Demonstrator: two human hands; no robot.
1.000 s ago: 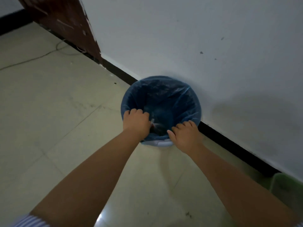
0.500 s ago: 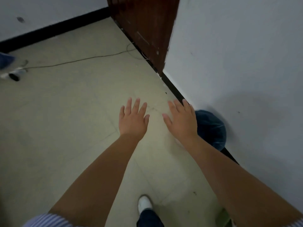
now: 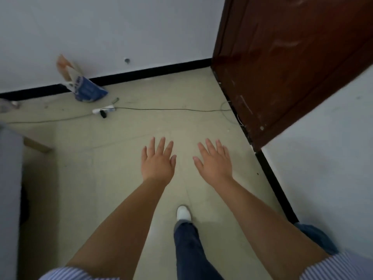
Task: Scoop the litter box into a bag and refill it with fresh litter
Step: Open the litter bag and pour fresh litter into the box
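Both hands, left hand (image 3: 158,163) and right hand (image 3: 214,162), are spread and empty; the litter bag (image 3: 86,88) ahead-left looks heavy and floppy, best gripped near its top.

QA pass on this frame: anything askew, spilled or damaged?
Nothing spilled. The blue-and-white bag leans tilted against the far wall, a power strip and its cable trail loose across the floor, and the brown door is scuffed near its bottom edge.

Litter bag (image 3: 86,87) leans against the far wall (image 3: 101,33), left of the door (image 3: 282,67).
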